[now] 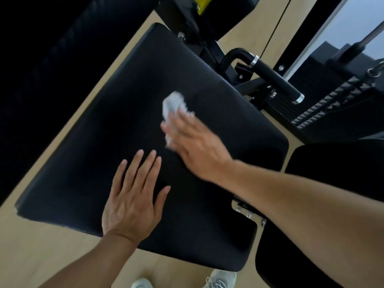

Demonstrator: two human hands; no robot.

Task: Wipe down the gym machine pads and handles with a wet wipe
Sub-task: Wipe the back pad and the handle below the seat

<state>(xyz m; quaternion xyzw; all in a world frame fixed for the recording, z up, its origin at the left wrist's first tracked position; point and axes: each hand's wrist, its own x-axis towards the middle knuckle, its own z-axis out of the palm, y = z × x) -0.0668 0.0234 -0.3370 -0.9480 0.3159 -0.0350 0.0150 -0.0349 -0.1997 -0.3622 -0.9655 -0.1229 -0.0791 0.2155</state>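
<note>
A person's two bare hands work over a black pad (116, 129) on a gym machine, seen from a head camera looking down. The right hand (195, 146), at about 1 o'clock from the frame's centre, presses a crumpled white wipe (173, 104) against the pad; its grip is closed on the wipe, with the cloth bunched under the fingers and poking out past the fingertips toward 12 o'clock. The hand and wipe are blurred.

The left hand (133, 196) lies flat on the pad at about 6 o'clock, its grip released, fingers spread and pointing toward 12 o'clock, palm down, holding nothing. The two hands are near each other but apart.

A black handle (276, 79) with chrome end rings juts from the machine's frame (207, 48) at 2 o'clock, just beyond the pad's far edge. A weight stack (332, 104) stands at 3 o'clock. A second black pad (324, 221) sits at 4 o'clock, partly hidden behind the right forearm. A third dark pad (41, 59) fills the 10 o'clock corner. Pale wooden floor (41, 246) shows around the pad, and the toes of two light shoes (220, 278) appear at the bottom edge.
</note>
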